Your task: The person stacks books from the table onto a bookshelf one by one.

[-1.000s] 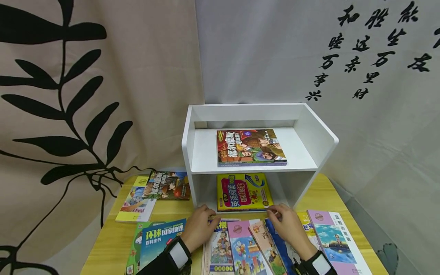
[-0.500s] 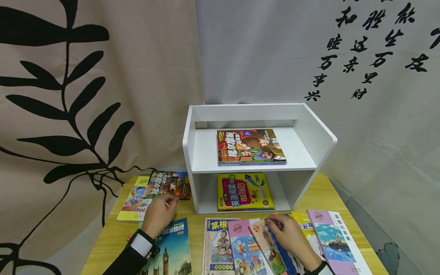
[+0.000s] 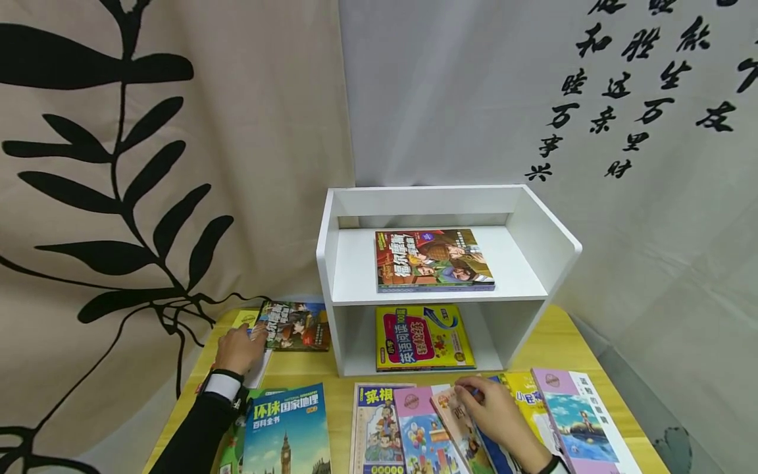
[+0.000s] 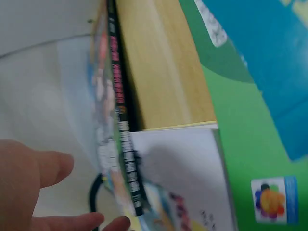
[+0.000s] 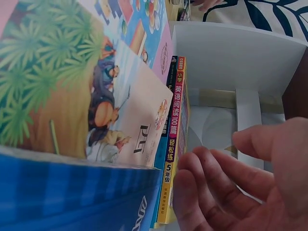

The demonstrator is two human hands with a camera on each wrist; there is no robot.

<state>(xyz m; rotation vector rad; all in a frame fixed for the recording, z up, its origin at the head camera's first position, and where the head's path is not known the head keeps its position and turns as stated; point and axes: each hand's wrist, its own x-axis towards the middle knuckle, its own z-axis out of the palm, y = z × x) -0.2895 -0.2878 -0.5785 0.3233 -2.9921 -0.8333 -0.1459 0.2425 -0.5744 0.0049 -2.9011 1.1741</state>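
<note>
Hands (image 3: pixel 239 352) (image 3: pixel 500 416) hover near books (image 3: pixel 298 326) by white shelf (image 3: pixel 356 270).

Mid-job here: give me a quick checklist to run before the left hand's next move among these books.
1. Left hand free: ok, it grips nothing.
2. Its contact with the dark-covered book left of the shelves: cannot tell.
3. Right hand free: ok, it holds nothing, near the beige book.
4. Room on the upper shelf: ok, bare surface on both sides of the brown-covered book.
5. Clock-tower book clear of its neighbours: not ok, it overlaps the green book.
</note>
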